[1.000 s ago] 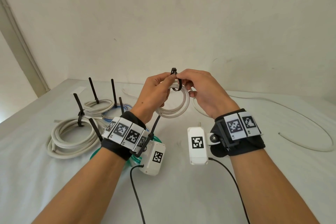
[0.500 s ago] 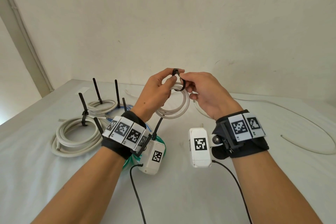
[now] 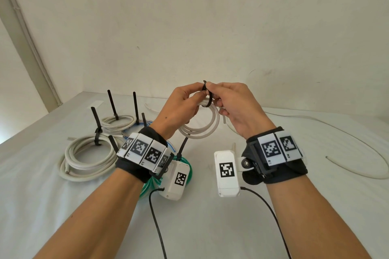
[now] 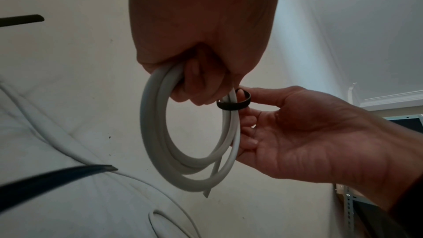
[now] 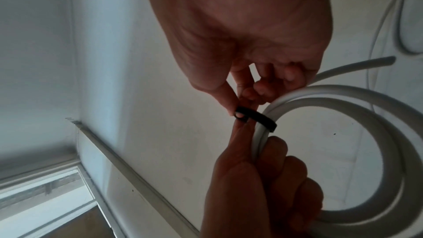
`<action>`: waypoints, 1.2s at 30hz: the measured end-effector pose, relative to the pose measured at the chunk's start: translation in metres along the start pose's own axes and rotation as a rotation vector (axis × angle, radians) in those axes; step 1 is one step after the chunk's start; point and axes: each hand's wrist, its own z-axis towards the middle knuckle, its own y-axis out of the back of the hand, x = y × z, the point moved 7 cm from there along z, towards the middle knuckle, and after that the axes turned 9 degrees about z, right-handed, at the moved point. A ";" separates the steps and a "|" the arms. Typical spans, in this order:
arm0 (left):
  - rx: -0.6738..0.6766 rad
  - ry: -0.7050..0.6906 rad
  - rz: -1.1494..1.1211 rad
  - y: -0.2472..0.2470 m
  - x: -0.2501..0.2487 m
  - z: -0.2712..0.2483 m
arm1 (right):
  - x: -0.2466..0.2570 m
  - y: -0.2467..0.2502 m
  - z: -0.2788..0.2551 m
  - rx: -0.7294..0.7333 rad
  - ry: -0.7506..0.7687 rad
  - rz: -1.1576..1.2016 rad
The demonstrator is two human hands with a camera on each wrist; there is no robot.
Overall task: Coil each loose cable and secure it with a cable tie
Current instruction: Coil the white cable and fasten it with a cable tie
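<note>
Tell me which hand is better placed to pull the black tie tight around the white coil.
Probably the right hand: its fingers already pinch the black tie at its head, while the left hand grips the white coil.

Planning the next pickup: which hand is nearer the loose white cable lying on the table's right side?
Right. The right hand is held up nearer the loose white cable; the left hand sits farther left, gripping the white coil.

Two hands, left [image 3: 181,105] and right [image 3: 235,107]; one white coil [image 3: 200,130] held between them with one black tie [image 3: 207,99]; four tied coils on the table [image 3: 210,227]; one loose white cable [image 3: 357,147].
</note>
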 end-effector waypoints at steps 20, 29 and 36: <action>0.002 0.087 -0.146 -0.001 0.007 0.003 | 0.009 0.008 -0.001 -0.054 0.047 -0.088; 0.077 0.090 -0.119 -0.009 0.005 0.001 | 0.011 0.008 0.000 0.022 0.150 -0.110; 0.029 0.250 -0.392 0.003 0.023 0.006 | 0.016 0.018 0.002 -0.119 0.255 -0.102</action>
